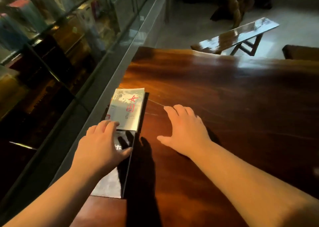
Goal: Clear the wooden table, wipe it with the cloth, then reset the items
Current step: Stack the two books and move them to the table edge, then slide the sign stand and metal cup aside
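Note:
A pale book with red characters on its cover [128,108] lies on top of a larger grey book or folder [107,183] at the left edge of the dark wooden table [224,97]. My left hand [101,145] rests flat on the stack, fingertips touching the near edge of the pale book, fingers apart and gripping nothing. My right hand [184,130] hovers palm down over the bare wood just right of the books, fingers spread, holding nothing. No cloth is in view.
A glass-fronted cabinet [57,57] with books and boxes runs along the table's left side, with a grey ledge [107,67] between them. A glossy wooden bench [236,36] stands on the pale floor beyond the far edge. Another dark wooden piece [302,51] sits far right.

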`<state>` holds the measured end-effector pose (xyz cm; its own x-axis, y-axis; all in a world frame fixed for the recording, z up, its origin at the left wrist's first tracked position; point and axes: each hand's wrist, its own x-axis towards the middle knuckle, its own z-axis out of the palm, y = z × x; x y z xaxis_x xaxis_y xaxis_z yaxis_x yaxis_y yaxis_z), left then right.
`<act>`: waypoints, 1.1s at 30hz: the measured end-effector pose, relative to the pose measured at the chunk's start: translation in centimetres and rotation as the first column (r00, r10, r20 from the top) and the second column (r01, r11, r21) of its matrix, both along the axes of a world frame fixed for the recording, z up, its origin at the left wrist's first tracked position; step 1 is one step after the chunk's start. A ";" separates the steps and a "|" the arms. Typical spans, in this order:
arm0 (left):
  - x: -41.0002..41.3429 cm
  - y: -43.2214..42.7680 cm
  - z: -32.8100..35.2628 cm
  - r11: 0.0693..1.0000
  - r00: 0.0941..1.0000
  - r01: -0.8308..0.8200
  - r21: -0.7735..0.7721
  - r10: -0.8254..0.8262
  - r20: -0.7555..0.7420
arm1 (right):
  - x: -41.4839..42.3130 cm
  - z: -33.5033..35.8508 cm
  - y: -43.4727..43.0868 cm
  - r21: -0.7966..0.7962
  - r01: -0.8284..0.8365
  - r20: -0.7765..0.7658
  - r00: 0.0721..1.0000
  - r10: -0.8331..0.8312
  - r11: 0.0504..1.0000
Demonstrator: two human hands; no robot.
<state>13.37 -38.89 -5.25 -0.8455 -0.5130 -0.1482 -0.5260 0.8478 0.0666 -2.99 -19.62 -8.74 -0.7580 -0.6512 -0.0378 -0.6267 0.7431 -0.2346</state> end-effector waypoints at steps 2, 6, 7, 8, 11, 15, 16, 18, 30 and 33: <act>-3.7 3.9 2.1 0.997 0.996 0.081 -0.011 -0.081 -0.029 | -1.2 1.7 5.2 0.037 0.011 -0.029 1.000 -0.010 0.999; -10.5 13.5 5.9 0.968 0.958 0.251 -0.019 -0.251 -0.138 | -3.3 5.9 15.7 0.061 0.101 -0.107 0.990 -0.094 0.993; -12.1 16.2 6.8 0.959 0.945 0.283 -0.024 -0.283 -0.162 | -3.8 7.1 18.3 0.059 0.129 -0.123 0.985 -0.121 0.990; -13.7 19.0 7.7 0.950 0.933 0.310 -0.030 -0.310 -0.182 | -4.3 8.2 20.8 0.055 0.153 -0.138 0.980 -0.145 0.987; -17.8 27.3 10.2 0.917 0.892 0.395 -0.046 -0.395 -0.218 | -5.9 11.3 28.6 0.034 0.217 -0.183 0.961 -0.207 0.976; -21.8 37.5 12.5 0.863 0.832 0.503 -0.041 -0.496 -0.249 | -7.8 14.3 38.2 0.022 0.305 -0.240 0.926 -0.291 0.952; -22.6 39.9 12.8 0.849 0.816 0.527 -0.043 -0.520 -0.254 | -8.3 14.7 40.5 0.024 0.327 -0.248 0.917 -0.312 0.945; -24.1 44.3 13.2 0.818 0.782 0.573 -0.055 -0.565 -0.263 | -9.1 15.2 44.8 0.037 0.366 -0.261 0.902 -0.345 0.930; -29.7 59.0 9.3 0.717 0.702 0.696 -0.043 -0.692 -0.170 | -11.9 12.4 60.0 0.163 0.477 -0.200 0.873 -0.444 0.864; -30.0 60.0 8.1 0.708 0.695 0.705 -0.040 -0.701 -0.156 | -12.3 11.0 61.2 0.201 0.467 -0.170 0.882 -0.439 0.861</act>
<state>-16.64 21.14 2.84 -0.9702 0.2422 0.0064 0.2413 0.9637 0.1143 -15.29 41.54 2.24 -0.9752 -0.2179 -0.0390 -0.2191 0.9752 0.0298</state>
